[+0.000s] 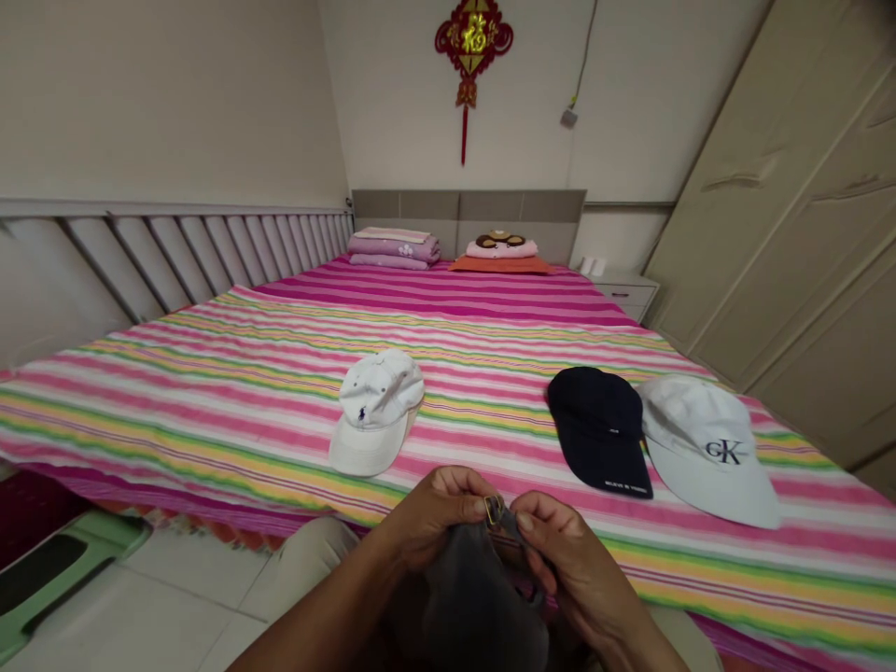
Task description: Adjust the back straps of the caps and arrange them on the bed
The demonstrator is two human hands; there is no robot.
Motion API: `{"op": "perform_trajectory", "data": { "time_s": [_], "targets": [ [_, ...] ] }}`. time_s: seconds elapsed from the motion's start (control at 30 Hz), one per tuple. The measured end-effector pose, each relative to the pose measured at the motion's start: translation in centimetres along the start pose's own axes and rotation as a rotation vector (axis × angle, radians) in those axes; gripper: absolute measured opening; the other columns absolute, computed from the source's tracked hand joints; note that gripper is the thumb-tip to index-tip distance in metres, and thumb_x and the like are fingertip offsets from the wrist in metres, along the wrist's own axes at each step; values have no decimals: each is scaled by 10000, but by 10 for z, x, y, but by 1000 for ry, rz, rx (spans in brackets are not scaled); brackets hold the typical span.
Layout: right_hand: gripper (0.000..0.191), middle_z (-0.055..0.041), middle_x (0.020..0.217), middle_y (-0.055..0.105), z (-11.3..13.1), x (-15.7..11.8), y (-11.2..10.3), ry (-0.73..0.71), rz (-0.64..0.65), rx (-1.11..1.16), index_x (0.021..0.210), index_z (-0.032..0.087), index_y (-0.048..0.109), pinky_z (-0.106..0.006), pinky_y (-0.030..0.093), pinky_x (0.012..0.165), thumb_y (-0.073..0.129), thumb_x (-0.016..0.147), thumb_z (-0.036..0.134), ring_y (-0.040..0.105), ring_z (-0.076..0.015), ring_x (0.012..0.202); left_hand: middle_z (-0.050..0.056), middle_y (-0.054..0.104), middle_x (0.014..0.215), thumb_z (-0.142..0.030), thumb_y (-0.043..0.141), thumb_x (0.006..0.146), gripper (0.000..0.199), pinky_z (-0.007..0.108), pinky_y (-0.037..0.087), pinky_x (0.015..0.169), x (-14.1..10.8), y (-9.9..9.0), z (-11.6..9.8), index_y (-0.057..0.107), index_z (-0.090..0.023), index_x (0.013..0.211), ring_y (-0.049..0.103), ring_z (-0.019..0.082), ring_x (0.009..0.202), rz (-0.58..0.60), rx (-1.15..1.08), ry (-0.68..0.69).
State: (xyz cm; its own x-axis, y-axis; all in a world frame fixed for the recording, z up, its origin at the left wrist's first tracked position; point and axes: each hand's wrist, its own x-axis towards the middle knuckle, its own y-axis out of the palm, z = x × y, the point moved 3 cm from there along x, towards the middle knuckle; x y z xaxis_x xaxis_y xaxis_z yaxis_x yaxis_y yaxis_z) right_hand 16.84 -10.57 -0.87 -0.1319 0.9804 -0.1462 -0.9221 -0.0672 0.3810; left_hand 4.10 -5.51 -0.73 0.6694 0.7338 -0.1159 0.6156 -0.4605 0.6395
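Note:
A dark grey cap (480,602) is held over my lap, its back strap and brass-coloured buckle (494,511) turned up toward me. My left hand (448,509) pinches the strap on the buckle's left side. On the other side, my right hand (553,537) grips the strap end between thumb and fingers. The cap's lower part falls in shadow. Beyond my hands a white cap (378,411) with a small dark rider logo lies on the bed. To the right lie a black cap (598,425) and a white cap with CK lettering (707,443), touching each other.
The bed (476,369) has a striped sheet and a grey headboard (420,205). Folded purple bedding (396,250) and a pink pile (500,250) rest at its head. A metal railing (210,247) runs along the left. A green stool (77,569) stands at lower left.

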Motion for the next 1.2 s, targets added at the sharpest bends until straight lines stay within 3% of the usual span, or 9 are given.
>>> {"op": "perform_trajectory", "data": {
  "time_s": [0.17,0.43,0.77,1.0,1.2],
  "targets": [
    [288,31,567,523,-3,0,6,-24,60,39,684,155,510,-188,156,394,612,711,423,253,-22,368,68,673,641,-179,738,574,179,215,458,548,3,0,8,654,-96,708,612,126,550,71,-62,-28],
    [298,92,449,360,-6,-2,5,1,24,120,660,168,454,-199,107,398,636,701,400,151,-27,377,42,658,597,-161,739,567,169,183,453,521,3,-1,14,638,-96,685,597,101,517,74,-122,-10],
    [267,63,519,450,-15,5,7,67,93,316,646,150,473,-178,123,367,655,703,337,153,1,354,26,641,557,-184,746,565,190,191,460,532,7,-5,20,599,-113,662,594,103,514,94,-155,21],
    [231,89,438,358,-24,8,8,99,108,341,695,133,542,-181,115,365,641,718,341,149,-2,340,18,631,550,-170,738,572,181,174,451,481,8,-8,22,592,-112,662,587,100,483,85,-174,7],
    [210,89,430,361,-23,7,7,67,108,305,687,145,510,-191,109,387,619,744,315,168,-8,350,22,637,536,-143,735,568,177,158,444,455,9,-9,22,598,-118,676,570,86,445,59,-191,-29]
  ]
}}
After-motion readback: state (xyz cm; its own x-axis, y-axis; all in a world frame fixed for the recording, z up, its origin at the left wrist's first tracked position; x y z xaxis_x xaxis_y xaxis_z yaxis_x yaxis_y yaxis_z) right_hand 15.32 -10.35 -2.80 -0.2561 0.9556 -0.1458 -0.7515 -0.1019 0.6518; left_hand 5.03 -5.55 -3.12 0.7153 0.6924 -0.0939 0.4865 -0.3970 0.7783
